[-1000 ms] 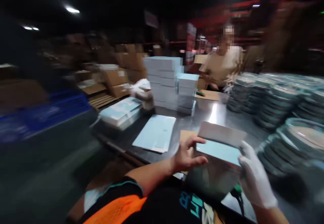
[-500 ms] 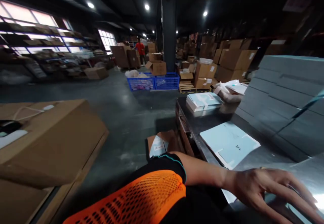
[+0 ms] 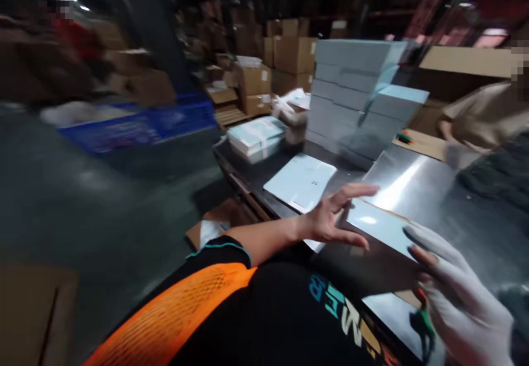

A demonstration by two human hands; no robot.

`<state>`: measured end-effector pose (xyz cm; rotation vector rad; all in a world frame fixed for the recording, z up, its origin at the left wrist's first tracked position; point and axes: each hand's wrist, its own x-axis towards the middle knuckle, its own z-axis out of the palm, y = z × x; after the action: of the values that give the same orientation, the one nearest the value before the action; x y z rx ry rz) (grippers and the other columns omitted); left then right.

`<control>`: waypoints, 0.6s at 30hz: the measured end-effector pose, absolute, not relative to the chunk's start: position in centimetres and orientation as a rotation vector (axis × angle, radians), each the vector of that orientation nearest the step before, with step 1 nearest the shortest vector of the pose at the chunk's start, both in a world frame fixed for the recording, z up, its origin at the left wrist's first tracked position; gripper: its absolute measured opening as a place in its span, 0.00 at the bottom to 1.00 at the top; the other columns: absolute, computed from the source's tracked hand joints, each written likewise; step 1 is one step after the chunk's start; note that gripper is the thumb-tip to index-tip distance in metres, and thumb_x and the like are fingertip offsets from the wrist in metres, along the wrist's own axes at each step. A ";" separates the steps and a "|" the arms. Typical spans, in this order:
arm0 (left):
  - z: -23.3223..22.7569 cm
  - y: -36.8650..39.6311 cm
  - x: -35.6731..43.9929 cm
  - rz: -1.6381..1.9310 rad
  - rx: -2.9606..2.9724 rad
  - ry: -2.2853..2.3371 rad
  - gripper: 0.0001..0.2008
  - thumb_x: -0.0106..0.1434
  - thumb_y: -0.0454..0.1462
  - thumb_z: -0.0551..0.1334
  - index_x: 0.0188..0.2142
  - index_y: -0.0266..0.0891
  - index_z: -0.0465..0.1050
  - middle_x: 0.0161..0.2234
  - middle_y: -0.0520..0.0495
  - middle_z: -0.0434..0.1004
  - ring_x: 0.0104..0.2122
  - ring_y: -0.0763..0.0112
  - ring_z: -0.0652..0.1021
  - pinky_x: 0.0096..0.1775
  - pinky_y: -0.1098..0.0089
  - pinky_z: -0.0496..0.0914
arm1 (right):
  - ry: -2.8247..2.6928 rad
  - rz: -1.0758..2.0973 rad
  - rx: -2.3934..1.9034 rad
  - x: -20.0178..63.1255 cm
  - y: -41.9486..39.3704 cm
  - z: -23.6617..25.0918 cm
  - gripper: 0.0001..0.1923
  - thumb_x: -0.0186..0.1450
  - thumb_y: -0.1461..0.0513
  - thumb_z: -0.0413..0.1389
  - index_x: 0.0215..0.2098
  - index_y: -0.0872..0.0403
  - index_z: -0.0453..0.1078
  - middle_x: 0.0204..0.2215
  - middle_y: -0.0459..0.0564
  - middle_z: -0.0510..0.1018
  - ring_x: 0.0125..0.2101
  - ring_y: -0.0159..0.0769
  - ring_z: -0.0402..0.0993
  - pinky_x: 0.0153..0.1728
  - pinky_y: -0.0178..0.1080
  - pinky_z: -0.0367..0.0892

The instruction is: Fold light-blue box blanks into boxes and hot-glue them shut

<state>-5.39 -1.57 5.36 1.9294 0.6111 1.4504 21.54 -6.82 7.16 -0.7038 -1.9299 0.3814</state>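
My left hand (image 3: 330, 217) is bare, with thumb and fingers spread apart beside the left end of a pale blue box (image 3: 378, 224). My right hand (image 3: 463, 289), in a white glove with some fingertips uncovered, grips the right end of that box. Blur hides the box's lower side. Just left of my right hand, a small green and red tool (image 3: 424, 322) shows in part; its kind is unclear. Beyond my left hand, flat light blue printed sheets (image 3: 301, 181) lie on the dark metal table (image 3: 264, 181).
A strapped light blue stack (image 3: 258, 137) sits at the table's far corner. Behind it rises a tall pile of pale blue boxes (image 3: 347, 96). Blue crates (image 3: 136, 129) stand on the floor. A person in a beige top (image 3: 487, 112) is at the right, another in red (image 3: 78, 38) far left.
The view has swung right. My left hand has come off the tabletop at the lower right and now sits by the box's end. My right hand has come into view with the box.
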 end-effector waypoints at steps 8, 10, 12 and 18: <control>6.1 -2.8 -5.4 1.355 2.012 0.509 0.34 0.63 0.64 0.73 0.58 0.46 0.83 0.74 0.34 0.69 0.65 0.42 0.80 0.67 0.40 0.73 | -1.950 0.447 -0.677 22.1 -7.7 7.1 0.20 0.76 0.61 0.63 0.63 0.38 0.79 0.67 0.56 0.79 0.68 0.54 0.76 0.67 0.62 0.75; 6.4 -3.2 -5.4 1.349 2.018 0.544 0.33 0.62 0.65 0.72 0.55 0.47 0.85 0.76 0.34 0.67 0.65 0.42 0.80 0.66 0.40 0.75 | -1.933 0.454 -0.667 22.0 -7.9 7.2 0.19 0.76 0.61 0.63 0.63 0.39 0.79 0.67 0.56 0.79 0.68 0.54 0.76 0.66 0.62 0.76; 6.6 -3.2 -5.4 1.362 2.026 0.545 0.29 0.64 0.63 0.72 0.52 0.46 0.86 0.73 0.34 0.71 0.64 0.43 0.81 0.64 0.41 0.77 | -1.937 0.454 -0.646 22.0 -8.0 7.4 0.20 0.76 0.62 0.62 0.63 0.38 0.79 0.66 0.55 0.80 0.67 0.53 0.77 0.66 0.61 0.77; 6.9 -3.3 -5.2 1.505 2.102 0.282 0.16 0.71 0.52 0.72 0.51 0.49 0.87 0.54 0.37 0.87 0.56 0.49 0.86 0.59 0.47 0.81 | -1.883 0.462 -0.725 22.5 -8.1 6.0 0.26 0.73 0.59 0.66 0.68 0.38 0.75 0.74 0.56 0.71 0.69 0.53 0.75 0.61 0.55 0.80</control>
<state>-5.16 -3.28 6.87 2.1024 0.2820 1.5053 22.47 -8.15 6.02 -0.7249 -1.8833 0.4621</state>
